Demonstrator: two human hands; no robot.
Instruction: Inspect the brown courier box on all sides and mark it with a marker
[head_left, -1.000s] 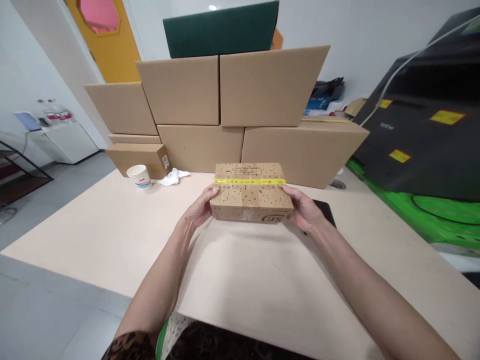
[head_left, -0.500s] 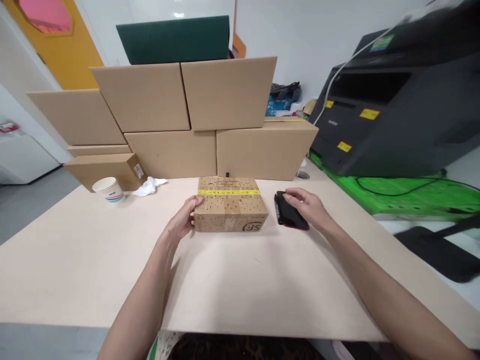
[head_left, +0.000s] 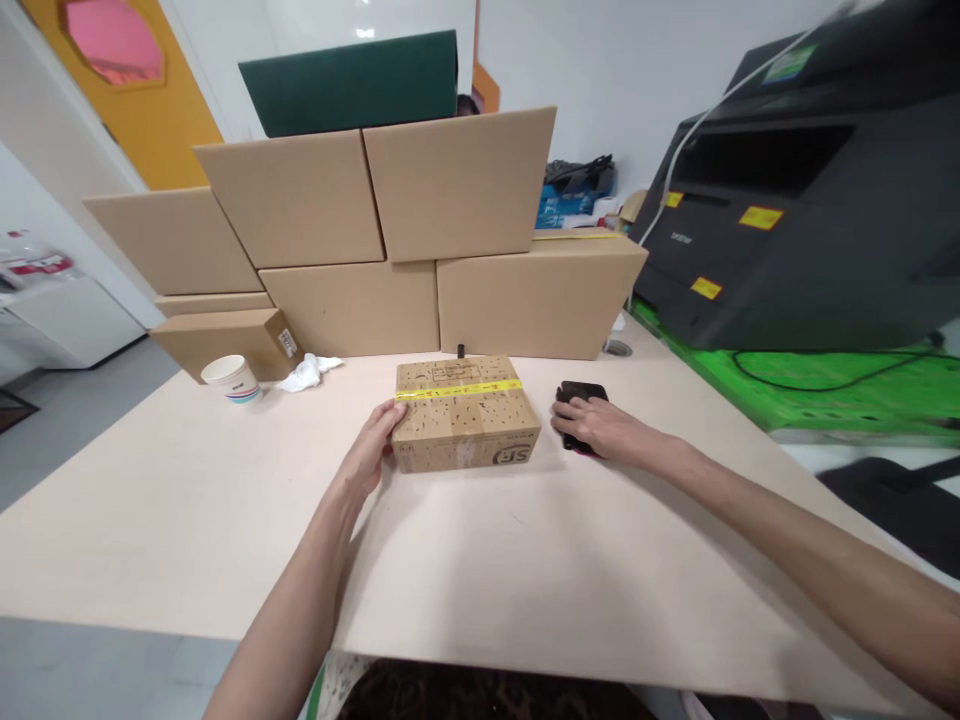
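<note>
A small speckled cardboard box (head_left: 469, 425) with yellow tape across its top lies on the table in front of me. My left hand (head_left: 377, 440) grips its left end, the thumb at the top edge and the fingers partly hidden behind the side. To the right of the box is a flat black object (head_left: 583, 390) with a reddish edge at its lower side; its exact kind is unclear. My right hand (head_left: 600, 425) lies over it, fingers curled across to its left edge and covering much of it. The object appears to rest on the table.
Large cardboard boxes (head_left: 461, 185) are stacked along the back, a dark green box (head_left: 352, 85) on top. At left stand a paper cup (head_left: 231, 380) and crumpled tissue (head_left: 309, 373). A dark printer (head_left: 780, 240) sits on a green surface (head_left: 817, 395) at right. A tape roll (head_left: 619, 348) lies behind.
My right hand has shifted from the black object's upper right corner to across its middle, fingers now at its left edge. The black object has turned slightly. My left hand stays on the box.
</note>
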